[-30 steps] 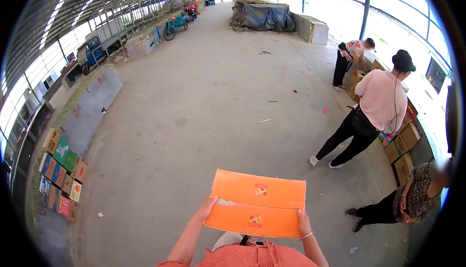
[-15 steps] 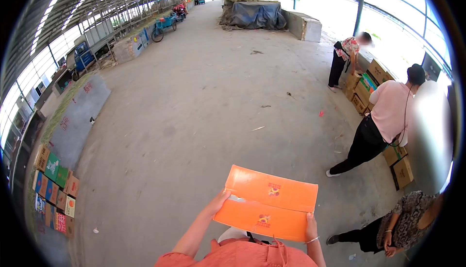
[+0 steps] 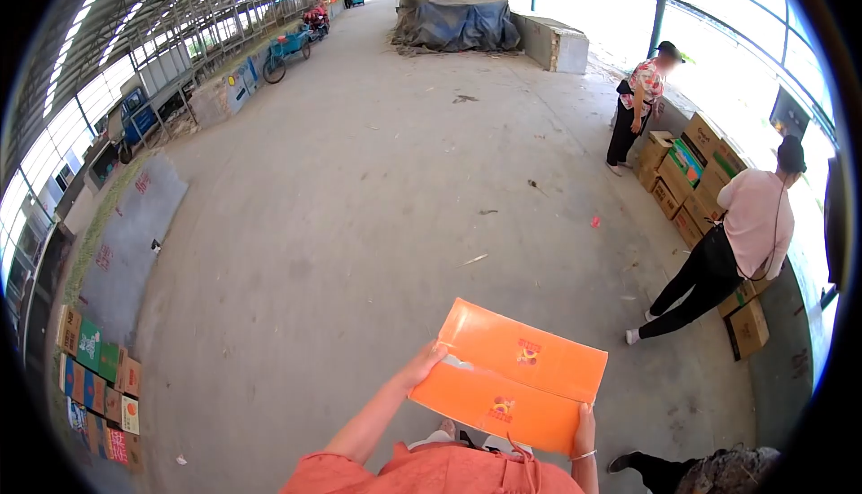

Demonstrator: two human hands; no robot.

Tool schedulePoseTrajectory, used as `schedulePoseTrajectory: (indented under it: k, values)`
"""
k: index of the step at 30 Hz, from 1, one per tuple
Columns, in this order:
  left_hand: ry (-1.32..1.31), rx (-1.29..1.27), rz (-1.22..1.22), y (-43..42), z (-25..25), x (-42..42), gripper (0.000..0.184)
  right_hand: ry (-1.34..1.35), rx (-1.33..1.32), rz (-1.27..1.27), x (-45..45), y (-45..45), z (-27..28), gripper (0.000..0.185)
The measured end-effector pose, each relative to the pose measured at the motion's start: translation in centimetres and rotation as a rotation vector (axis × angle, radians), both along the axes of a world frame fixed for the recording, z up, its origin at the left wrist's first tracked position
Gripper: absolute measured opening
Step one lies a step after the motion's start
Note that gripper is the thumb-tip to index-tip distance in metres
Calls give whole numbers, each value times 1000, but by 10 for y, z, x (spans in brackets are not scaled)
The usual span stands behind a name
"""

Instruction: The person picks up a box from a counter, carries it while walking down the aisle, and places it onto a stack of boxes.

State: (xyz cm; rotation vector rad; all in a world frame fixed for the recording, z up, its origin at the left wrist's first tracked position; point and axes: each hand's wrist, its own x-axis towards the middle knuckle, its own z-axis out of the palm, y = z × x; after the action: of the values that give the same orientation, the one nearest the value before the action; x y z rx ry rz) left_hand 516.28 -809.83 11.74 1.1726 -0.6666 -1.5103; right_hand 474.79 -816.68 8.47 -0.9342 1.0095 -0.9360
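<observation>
An orange cardboard box (image 3: 494, 382) is held in front of my body, its top facing me. A seam runs across the middle of that face, with a small printed picture on each half. Near the left end of the seam is a torn, pale patch. My left hand (image 3: 424, 366) grips the box's left edge, and my right hand (image 3: 584, 428) grips its right edge, where a bracelet shows at the wrist. Both sets of fingers are partly hidden behind or under the cardboard. The box tilts down toward the right.
Stacked cartons (image 3: 690, 171) line the right wall, where a person in a floral shirt (image 3: 640, 90) and one in a pink top (image 3: 752, 216) stand. Another person's dark leg (image 3: 660, 473) is close at lower right. More cartons (image 3: 99, 368) lean at left. A tarp-covered pile (image 3: 458, 25) stands far ahead.
The orange box has shifted slightly right and tilted more, still in both hands. The floral-shirted person has straightened up. The person at lower right is now mostly out of view.
</observation>
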Motion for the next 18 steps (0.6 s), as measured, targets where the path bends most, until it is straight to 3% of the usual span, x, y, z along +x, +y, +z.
schedulePoseTrajectory:
  k: [8, 14, 18]
  values:
    - [-20, 20, 38, -61, -22, 18, 60, 22, 11, -7, 17, -59, -22, 54]
    - [-106, 32, 114, -173, -43, 40, 60, -66, 30, 67, 45, -188, -30, 52]
    - [-127, 84, 84, -233, -15, 45, 55, 54, 124, -1, 47, -249, -32, 48]
